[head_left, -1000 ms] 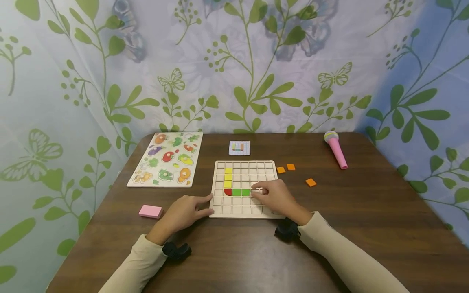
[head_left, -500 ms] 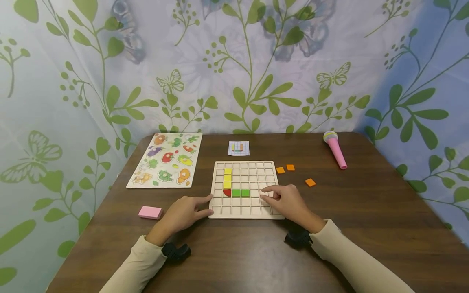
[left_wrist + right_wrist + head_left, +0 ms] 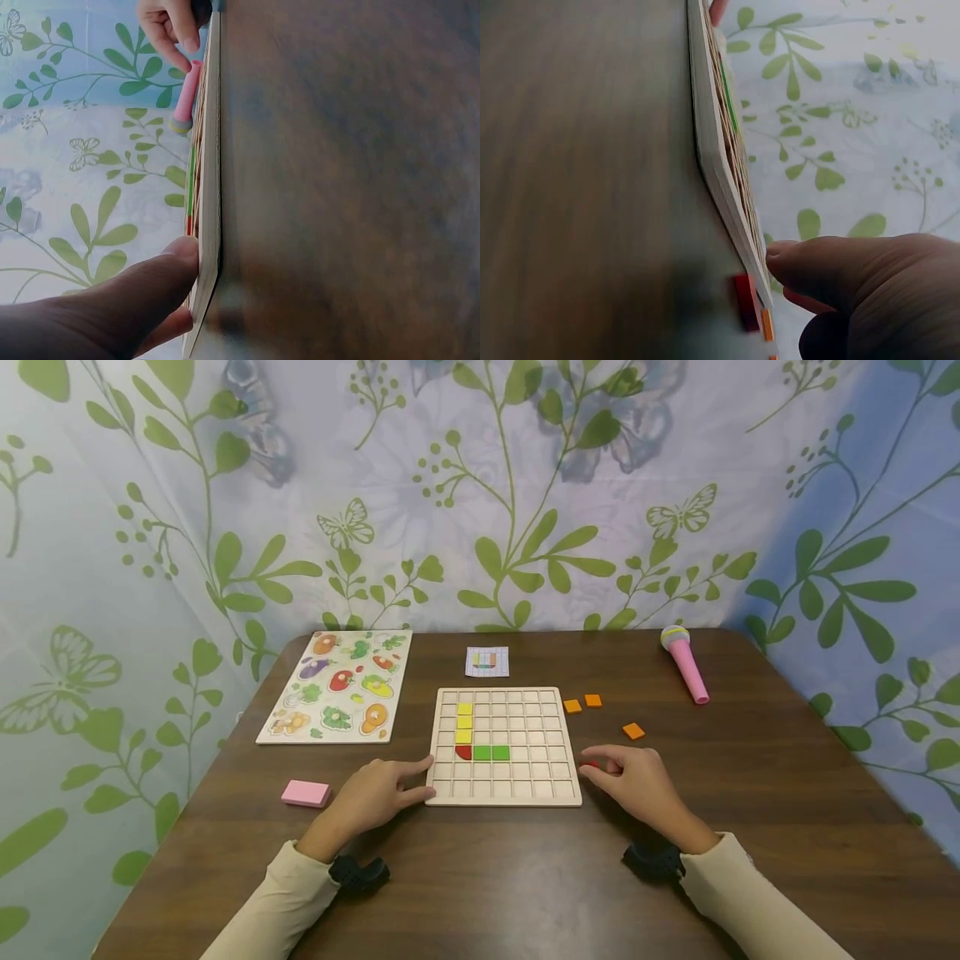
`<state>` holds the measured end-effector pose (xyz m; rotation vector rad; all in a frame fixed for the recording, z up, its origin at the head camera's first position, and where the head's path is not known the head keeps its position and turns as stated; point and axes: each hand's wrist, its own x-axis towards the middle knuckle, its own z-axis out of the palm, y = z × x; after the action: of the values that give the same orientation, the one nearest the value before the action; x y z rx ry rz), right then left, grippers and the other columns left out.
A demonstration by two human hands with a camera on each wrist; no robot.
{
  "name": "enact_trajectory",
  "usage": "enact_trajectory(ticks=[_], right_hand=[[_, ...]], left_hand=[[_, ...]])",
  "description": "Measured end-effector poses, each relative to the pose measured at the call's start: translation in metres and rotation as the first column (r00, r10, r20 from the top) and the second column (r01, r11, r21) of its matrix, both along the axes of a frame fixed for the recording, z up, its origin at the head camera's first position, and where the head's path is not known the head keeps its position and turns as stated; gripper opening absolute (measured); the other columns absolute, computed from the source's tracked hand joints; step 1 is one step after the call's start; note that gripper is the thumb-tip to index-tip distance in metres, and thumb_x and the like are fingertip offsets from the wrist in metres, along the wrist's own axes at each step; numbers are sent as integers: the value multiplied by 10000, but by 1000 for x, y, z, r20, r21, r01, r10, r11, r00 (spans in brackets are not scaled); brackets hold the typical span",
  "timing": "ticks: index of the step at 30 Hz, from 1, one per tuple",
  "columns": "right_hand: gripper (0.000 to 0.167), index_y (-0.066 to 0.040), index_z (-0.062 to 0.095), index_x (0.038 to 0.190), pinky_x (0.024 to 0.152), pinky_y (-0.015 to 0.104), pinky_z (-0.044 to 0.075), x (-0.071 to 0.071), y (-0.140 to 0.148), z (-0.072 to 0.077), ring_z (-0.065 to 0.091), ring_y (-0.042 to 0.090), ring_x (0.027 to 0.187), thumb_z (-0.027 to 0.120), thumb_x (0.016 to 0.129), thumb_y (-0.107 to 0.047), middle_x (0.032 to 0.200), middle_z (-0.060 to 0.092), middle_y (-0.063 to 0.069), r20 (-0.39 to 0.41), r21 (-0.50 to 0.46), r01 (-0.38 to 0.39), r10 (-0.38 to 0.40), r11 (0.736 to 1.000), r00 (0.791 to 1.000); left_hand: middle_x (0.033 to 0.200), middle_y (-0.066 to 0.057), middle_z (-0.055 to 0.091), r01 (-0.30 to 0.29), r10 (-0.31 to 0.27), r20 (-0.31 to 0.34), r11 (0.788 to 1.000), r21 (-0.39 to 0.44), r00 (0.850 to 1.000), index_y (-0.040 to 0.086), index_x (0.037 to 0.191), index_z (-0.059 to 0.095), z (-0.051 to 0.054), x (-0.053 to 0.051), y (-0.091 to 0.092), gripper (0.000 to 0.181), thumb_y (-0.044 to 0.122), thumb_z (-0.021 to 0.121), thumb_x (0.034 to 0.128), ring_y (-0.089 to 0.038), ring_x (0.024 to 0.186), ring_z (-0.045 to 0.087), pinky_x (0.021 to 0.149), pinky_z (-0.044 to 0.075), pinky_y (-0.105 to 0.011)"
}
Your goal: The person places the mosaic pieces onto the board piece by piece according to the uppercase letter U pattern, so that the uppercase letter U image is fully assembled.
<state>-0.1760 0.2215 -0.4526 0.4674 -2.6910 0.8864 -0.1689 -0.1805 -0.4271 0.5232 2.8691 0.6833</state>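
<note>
A pale wooden grid board (image 3: 517, 789) lies on the table. It bears a column of yellow square tiles (image 3: 465, 723), a red rounded tile (image 3: 464, 752) and two green tiles (image 3: 491, 752). My left hand (image 3: 375, 793) rests its thumb and forefinger against the board's left edge, fingers fairly straight. Off the right edge, my right hand (image 3: 637, 781) is over a second red piece (image 3: 745, 301) on the tabletop, mostly hidden under the fingers in the head view. In the right wrist view the thumb (image 3: 802, 259) appears apart from that piece.
Several orange tiles (image 3: 633, 731) lie right of the board. Behind it is a small pattern card (image 3: 487, 662). A vegetable puzzle board (image 3: 337, 689) and a pink block (image 3: 306, 793) are at left, a pink toy microphone (image 3: 687, 668) at back right.
My right hand has moved right, from over the board's grid to beyond its right edge, where a red piece shows beneath the fingers. The left hand keeps its place.
</note>
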Motion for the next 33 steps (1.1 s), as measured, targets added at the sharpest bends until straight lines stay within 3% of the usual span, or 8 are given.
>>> enact_trajectory(ticks=[10, 33], right_hand=[[248, -127, 802, 1065, 476, 274, 300, 5, 12, -2, 376, 122, 484, 841, 868, -271, 553, 423, -87, 82, 55, 60, -65, 997, 995], [425, -53, 766, 1162, 475, 268, 294, 8, 8, 6, 404, 148, 505, 836, 859, -342, 576, 455, -53, 182, 124, 93, -115, 988, 977]], left_hand=[[545, 51, 446, -9, 9, 6, 1000, -4, 1000, 233, 1460, 591, -1, 0, 0, 585, 443, 736, 933, -99, 513, 319, 509, 317, -279], [557, 49, 493, -4, 4, 17, 1000, -2, 1000, 225, 1466, 584, 0, -1, 0, 580, 438, 724, 945, -109, 537, 303, 527, 321, -293]])
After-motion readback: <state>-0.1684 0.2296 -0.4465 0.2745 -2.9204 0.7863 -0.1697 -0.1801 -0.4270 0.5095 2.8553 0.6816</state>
